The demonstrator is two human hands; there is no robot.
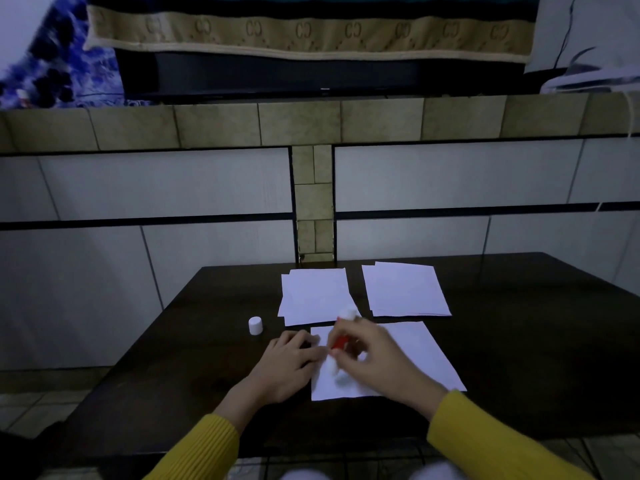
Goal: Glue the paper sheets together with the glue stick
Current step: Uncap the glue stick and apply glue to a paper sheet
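Observation:
A white paper sheet [415, 355] lies on the dark table in front of me. My right hand [374, 358] grips a red and white glue stick [341, 342], blurred by motion, its lower end on the sheet's left part. My left hand [287, 365] lies flat on the sheet's left edge, fingers spread. The white cap [255, 325] of the glue stick stands upright on the table to the left. Behind lie two stacks of white sheets, the left stack [313, 292] and the right stack [405, 289].
The dark wooden table [173, 375] stands against a tiled wall [173, 188]. A tiled ledge [311, 123] above carries a dark television covered with a patterned cloth [311, 32]. Both my sleeves are yellow.

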